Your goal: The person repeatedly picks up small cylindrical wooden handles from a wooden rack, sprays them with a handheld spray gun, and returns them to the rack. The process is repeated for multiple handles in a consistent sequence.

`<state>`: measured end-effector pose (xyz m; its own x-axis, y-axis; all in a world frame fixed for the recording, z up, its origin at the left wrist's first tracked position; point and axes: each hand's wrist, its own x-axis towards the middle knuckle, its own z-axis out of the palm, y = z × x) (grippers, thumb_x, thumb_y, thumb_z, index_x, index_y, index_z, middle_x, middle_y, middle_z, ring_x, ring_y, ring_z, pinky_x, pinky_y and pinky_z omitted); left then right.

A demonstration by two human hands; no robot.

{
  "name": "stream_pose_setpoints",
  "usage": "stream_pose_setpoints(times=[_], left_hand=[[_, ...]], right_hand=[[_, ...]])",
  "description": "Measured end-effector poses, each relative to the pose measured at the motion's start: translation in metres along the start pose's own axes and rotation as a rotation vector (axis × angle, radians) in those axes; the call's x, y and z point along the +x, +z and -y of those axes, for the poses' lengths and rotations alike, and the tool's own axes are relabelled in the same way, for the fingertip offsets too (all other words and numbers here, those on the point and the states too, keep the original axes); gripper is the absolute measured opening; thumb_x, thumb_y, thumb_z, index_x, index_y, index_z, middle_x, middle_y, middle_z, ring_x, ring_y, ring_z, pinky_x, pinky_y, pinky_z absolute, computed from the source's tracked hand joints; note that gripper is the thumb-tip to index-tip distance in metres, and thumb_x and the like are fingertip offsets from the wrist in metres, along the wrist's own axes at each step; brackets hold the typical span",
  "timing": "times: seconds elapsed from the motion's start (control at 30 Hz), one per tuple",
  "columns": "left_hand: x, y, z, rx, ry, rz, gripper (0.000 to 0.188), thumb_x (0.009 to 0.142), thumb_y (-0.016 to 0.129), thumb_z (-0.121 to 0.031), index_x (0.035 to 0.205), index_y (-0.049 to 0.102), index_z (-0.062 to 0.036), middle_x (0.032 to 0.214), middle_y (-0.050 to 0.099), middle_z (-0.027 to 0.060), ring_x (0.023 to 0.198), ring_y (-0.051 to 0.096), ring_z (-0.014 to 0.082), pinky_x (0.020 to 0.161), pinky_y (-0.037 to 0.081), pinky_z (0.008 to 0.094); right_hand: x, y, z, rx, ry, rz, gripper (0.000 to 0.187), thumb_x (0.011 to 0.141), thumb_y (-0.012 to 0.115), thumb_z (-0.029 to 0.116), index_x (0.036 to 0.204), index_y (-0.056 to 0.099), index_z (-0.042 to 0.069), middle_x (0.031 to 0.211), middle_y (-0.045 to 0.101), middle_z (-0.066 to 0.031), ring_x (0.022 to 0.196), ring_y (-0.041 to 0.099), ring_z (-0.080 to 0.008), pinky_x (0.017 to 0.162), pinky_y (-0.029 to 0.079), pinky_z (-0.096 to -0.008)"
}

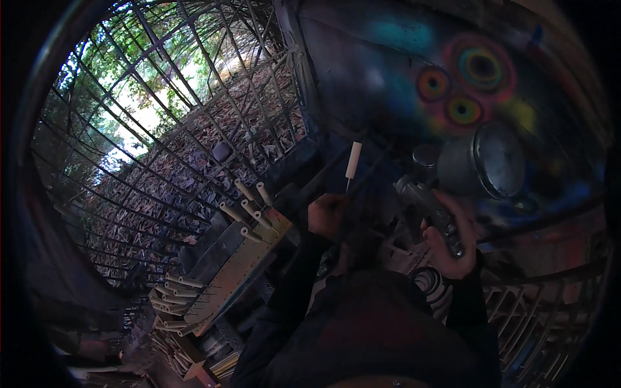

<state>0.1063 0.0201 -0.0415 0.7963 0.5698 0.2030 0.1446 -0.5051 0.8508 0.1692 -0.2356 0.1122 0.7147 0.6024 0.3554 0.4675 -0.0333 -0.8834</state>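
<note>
1. Two bare hands are held apart: a thin stick [348, 186] is pinched in the left hand [325, 215], while a metal tool [440, 213], seemingly a spray gun, is wrapped by the right hand [467, 234]; whether its trigger is pressed cannot be told.
2. One pale cylinder [354, 160] is borne on the stick, slightly tilted, above the left hand and apart from the tool.
3. The step in hand is judged to be the presenting of this cylinder to the tool; for the next move, the stick would need to be steadied and the tool's front aimed.
4. Beside the right forearm, a ringed coil [430, 282] can be seen.
5. Left of the left hand, more pale cylinders [250, 208] are set in two groups along a drilled board [239, 268], by which leftward room is limited.
6. Rightward sweeps could be hampered by a large metal can [459, 161]; its joining to the tool cannot be told.
7. Farther off, a dark panel [362, 71] is marked with coloured rings; leaf-strewn ground [194, 171] is seen through a lattice [158, 42].
</note>
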Motion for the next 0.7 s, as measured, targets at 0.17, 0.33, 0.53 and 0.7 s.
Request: stream_pose_setpoints(times=[0.17, 0.33, 0.53, 0.7], left_hand=[[0.003, -0.005, 0.003, -0.002, -0.037, -0.001, 0.018, 0.08, 0.07, -0.014, 0.094, 0.073, -0.0026, 0.086, 0.071, 0.0143, 0.08, 0.071, 0.0228, 0.073, 0.054, 0.0337], [0.004, -0.007, 0.0, -0.03, -0.057, 0.008, 0.019, 0.08, 0.07, -0.014, 0.093, 0.072, -0.001, 0.086, 0.071, 0.0156, 0.079, 0.071, 0.0226, 0.073, 0.054, 0.0325], [0.003, -0.006, -0.001, -0.024, -0.03, -0.004, 0.019, 0.079, 0.072, -0.016, 0.091, 0.072, -0.0008, 0.084, 0.071, 0.015, 0.078, 0.071, 0.0229, 0.071, 0.053, 0.0324], [0.004, -0.009, -0.001, 0.011, -0.008, -0.003, 0.019, 0.079, 0.073, -0.016, 0.09, 0.072, -0.0008, 0.083, 0.07, 0.0146, 0.077, 0.07, 0.0226, 0.07, 0.053, 0.0328]], right_hand=[[-0.005, 0.004, 0.003, -0.029, 0.063, 0.113, 0.048, 0.085, 0.061, 0.005, 0.131, 0.049, 0.0, 0.109, 0.064, -0.0147, 0.095, 0.065, -0.0207, 0.085, 0.049, -0.0311], [-0.009, 0.006, 0.005, 0.022, 0.086, 0.151, 0.048, 0.086, 0.062, 0.005, 0.132, 0.049, 0.001, 0.112, 0.063, -0.015, 0.102, 0.063, -0.0211, 0.089, 0.047, -0.0312], [-0.003, 0.006, 0.01, -0.022, 0.025, 0.041, 0.049, 0.085, 0.06, 0.004, 0.133, 0.048, 0.001, 0.091, 0.065, -0.0098, 0.08, 0.063, -0.0141, 0.075, 0.05, -0.0285], [-0.008, 0.011, 0.012, -0.025, 0.022, 0.013, 0.049, 0.085, 0.06, 0.003, 0.132, 0.048, 0.0, 0.096, 0.065, -0.0107, 0.085, 0.064, -0.0154, 0.078, 0.049, -0.029]])
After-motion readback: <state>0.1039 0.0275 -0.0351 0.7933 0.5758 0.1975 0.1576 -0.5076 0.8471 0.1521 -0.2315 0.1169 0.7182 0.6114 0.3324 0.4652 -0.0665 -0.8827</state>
